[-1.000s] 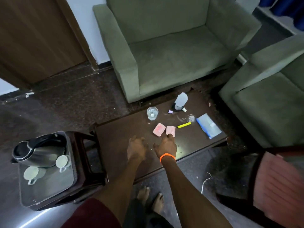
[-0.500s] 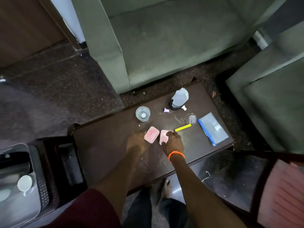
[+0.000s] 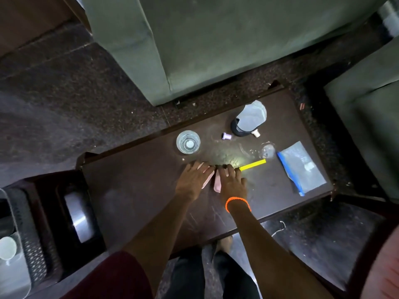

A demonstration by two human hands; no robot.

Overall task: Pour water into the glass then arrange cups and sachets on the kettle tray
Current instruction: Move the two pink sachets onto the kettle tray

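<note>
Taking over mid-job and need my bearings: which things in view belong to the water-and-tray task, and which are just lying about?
Job:
- glass, water in it
- two pink sachets under left hand and right hand
- yellow sachet
- cup, far left
- water pouch, lying down

Lying about:
- blue-edged plastic bag
- purple cap
- green armchair

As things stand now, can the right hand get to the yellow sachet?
Probably yes. The right hand lies flat on a pink sachet, and its fingertips are almost at the near end of the yellow sachet. Nothing lies between them on the table.
</note>
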